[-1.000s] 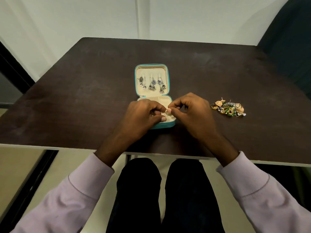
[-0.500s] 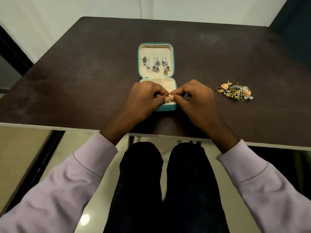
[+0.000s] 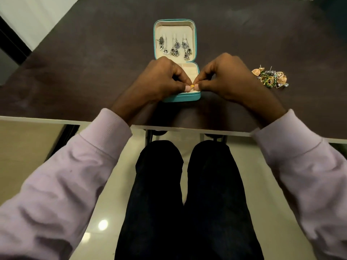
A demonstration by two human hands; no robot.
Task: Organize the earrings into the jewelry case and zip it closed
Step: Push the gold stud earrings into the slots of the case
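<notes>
From the head camera, a small teal jewelry case [image 3: 175, 59] lies open on a dark brown table [image 3: 84, 62], near the table's front edge. Its lid lies flat on the far side, cream-lined, and three pairs of silver dangling earrings [image 3: 175, 47] hang in a row across it, each with dark stones and small bells at the bottom. The near half is a cream tray, mostly hidden behind the hands.

The left hand [image 3: 159, 79] and the right hand [image 3: 227, 77] meet over the near half of the case, both with fingers curled. Between thumb and forefinger tips of each they pinch one tiny gold earring [image 3: 191, 86], which shows only as a yellow speck between the pale nails.

To the right of the case, well apart from it, a heap of loose earrings [image 3: 270, 77] lies on the table: gold domes, green enamel pieces, silver bits, with posts sticking up.

Lilac sleeves [image 3: 105, 132] cover both forearms
</notes>
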